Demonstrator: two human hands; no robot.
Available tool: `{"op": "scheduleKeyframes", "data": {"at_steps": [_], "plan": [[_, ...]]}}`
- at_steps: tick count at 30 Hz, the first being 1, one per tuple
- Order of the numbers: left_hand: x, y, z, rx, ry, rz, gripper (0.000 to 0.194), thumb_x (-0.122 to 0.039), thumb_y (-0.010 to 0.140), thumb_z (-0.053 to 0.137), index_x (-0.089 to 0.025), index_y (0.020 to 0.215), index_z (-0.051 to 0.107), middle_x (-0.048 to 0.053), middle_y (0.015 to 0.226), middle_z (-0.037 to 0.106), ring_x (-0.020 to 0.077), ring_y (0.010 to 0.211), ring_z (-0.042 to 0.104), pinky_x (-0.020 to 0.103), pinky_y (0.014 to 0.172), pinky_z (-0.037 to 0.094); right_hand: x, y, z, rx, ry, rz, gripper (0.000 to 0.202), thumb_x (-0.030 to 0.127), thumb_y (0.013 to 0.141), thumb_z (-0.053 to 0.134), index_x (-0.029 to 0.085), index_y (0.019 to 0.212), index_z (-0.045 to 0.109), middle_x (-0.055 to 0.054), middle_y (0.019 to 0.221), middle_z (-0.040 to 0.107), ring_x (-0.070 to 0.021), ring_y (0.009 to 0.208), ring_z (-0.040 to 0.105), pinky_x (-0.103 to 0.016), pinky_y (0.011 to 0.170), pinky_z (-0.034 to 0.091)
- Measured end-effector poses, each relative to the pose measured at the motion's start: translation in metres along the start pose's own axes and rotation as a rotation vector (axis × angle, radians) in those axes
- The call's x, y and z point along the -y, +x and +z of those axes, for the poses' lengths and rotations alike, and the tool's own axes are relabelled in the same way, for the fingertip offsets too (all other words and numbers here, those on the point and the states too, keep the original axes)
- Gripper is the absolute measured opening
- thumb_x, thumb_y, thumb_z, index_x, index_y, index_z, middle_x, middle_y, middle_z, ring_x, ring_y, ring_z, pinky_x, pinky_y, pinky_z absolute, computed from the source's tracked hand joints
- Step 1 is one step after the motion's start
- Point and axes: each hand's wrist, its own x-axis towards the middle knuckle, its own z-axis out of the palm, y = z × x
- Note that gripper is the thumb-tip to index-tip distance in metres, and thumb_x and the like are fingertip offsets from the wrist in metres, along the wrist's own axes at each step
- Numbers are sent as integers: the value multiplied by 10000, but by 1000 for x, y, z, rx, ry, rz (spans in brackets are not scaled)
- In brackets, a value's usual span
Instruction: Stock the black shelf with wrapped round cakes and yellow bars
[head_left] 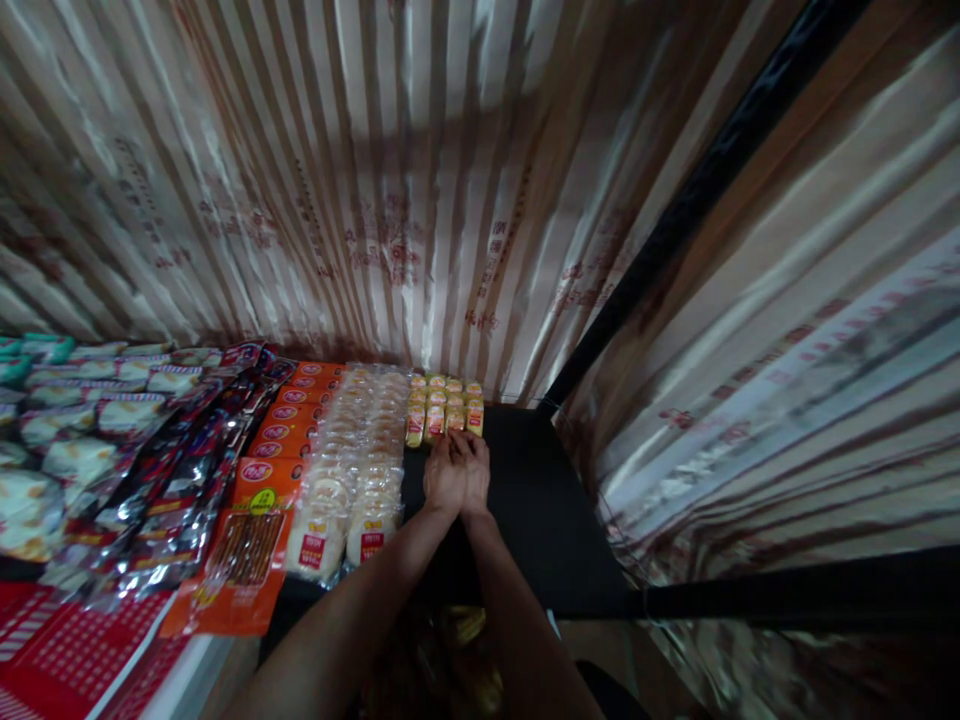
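My left hand (444, 478) and my right hand (475, 470) are pressed side by side at the front of a block of small yellow packets (435, 422). Both hands have their fingers together and bent, with the tips against the nearest packets in the right-hand columns. The backs of my hands hide whatever lies under or between the fingers. The yellow packets carry red labels and stand in tight rows on a black shelf (544, 510). Just left of them lie two columns of clear bags holding round pale cakes (379, 500).
Further left come orange snack bags (259, 500), dark shiny packs (184, 480) and pale packs (79, 460). A red-and-white checked surface (75, 640) is at lower left. Printed, pleated sheeting (420, 200) hangs behind, with a black post (675, 220) at the corner. Yellow items (469, 630) show below the shelf.
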Motion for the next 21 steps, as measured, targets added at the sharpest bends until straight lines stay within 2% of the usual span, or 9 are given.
{"op": "scheduleKeyframes", "data": {"at_steps": [5,10,14,18,21], "plan": [[-2,-1,-1,12,12,-16,415,-98,840,405,-119,1244,496,128,1360,469,189,1266,424,299,1076,302,-1,0,-4,4,40,-7,361,166,800,443,215,1102,633,-72,1118,554,-195,1036,457,-327,922,398],[-9,-5,-5,14,19,-23,406,-83,838,401,-43,1229,501,173,1332,485,200,1239,455,272,1051,332,-3,1,-7,-95,97,44,324,179,799,417,183,1014,660,-94,1079,571,-197,996,479,-337,897,416],[-13,-9,-7,7,14,-22,391,-103,836,437,-82,1218,519,159,1318,504,190,1216,482,255,1030,356,-8,3,-9,-155,97,91,341,206,798,385,167,995,660,-112,1075,561,-208,1010,488,-355,902,422],[-16,-12,-5,3,12,-41,427,-94,831,456,-60,1255,486,172,1355,460,182,1267,425,254,1066,312,-15,9,-8,-244,20,138,425,221,781,377,127,1137,589,-146,1222,510,-245,1141,438,-413,966,377],[-16,-13,-4,-2,8,-61,425,-92,838,443,-65,1259,489,162,1364,449,187,1282,404,265,1079,301,-21,14,-4,-176,18,93,487,196,764,358,106,1208,534,-148,1258,517,-240,1186,430,-425,1009,337]]}}
